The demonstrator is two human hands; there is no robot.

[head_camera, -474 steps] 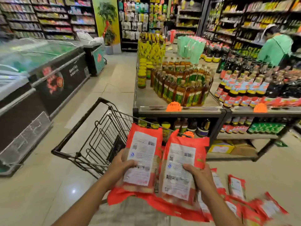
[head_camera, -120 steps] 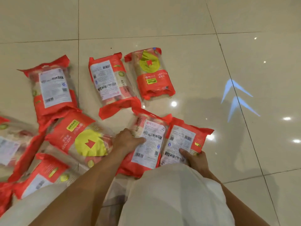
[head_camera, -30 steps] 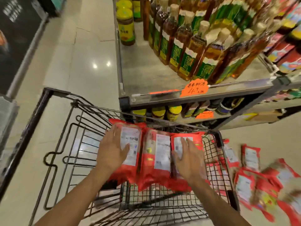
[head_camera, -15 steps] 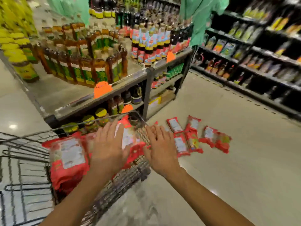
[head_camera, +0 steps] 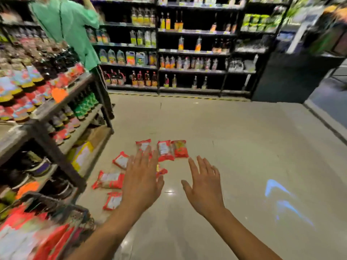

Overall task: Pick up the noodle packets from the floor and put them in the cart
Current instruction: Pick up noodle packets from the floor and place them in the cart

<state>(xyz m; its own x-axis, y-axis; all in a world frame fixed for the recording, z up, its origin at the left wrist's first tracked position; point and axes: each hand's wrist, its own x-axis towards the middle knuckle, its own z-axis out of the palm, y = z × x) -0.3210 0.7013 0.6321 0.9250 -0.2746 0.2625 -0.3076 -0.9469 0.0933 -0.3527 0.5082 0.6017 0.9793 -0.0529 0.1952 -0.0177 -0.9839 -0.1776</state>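
Both hands hung spread and empty above the floor [head_camera: 234, 147], the left hand [head_camera: 141, 182] nearer the red noodle packets [head_camera: 165, 150] scattered ahead and leftward, the right hand [head_camera: 204, 186] beside them.

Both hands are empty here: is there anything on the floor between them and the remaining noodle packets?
Nothing visible. The left hand and right hand are open above bare floor, with the noodle packets lying unobstructed ahead beside the shelf unit.

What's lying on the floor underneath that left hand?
Red noodle packets lie scattered on the floor. The open left hand hovers in front of them, covering part of one packet and most of another. Anything else behind it is hidden.
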